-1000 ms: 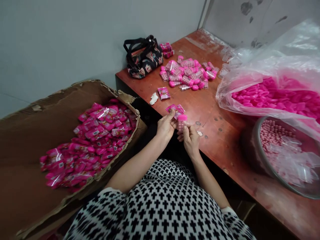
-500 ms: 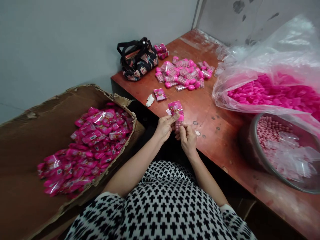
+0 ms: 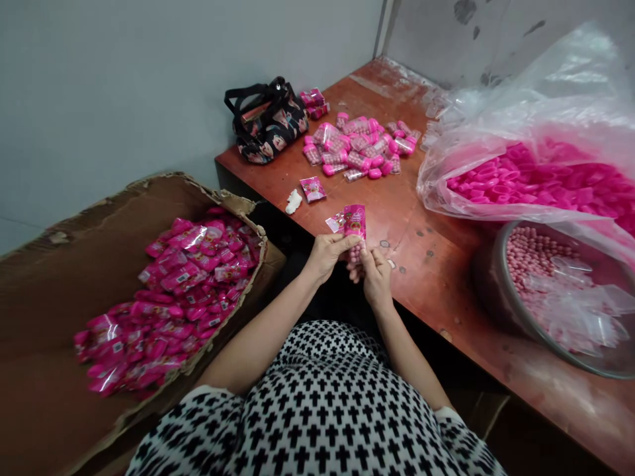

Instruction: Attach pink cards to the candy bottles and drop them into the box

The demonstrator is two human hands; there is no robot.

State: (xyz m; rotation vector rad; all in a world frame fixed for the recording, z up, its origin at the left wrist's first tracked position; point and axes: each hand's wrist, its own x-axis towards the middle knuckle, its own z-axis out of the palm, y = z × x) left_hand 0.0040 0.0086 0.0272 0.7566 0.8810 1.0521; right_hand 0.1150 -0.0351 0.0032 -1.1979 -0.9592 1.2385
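Observation:
In front of my body, both hands meet at the table's edge on a small clear bottle of pink beads (image 3: 355,254). A pink printed wrapper (image 3: 355,219) stands over its top end and hides the cap. My left hand (image 3: 323,256) is closed, thumb pinching the wrapper's lower part against the bottle. My right hand (image 3: 378,283) is closed around the bottle's lower right side, fingertips under it. Beside the wrapper, a small light printed piece (image 3: 336,223) shows; whether it is held or lies on the table, I cannot tell.
A cardboard box (image 3: 44,277) at left holds many pink packets (image 3: 183,264). On the red-brown table (image 3: 421,291) are filled bottles (image 3: 357,145), a pink packet (image 3: 313,189), a white scrap (image 3: 294,201), a handbag (image 3: 272,122), a plastic bag of pink caps (image 3: 540,175) and a bead basin (image 3: 501,291).
The wrapper now covers the bottle's pink cap, which showed below it before. My left thumb sits slightly lower, and more of the light printed piece shows. The view has shifted slightly.

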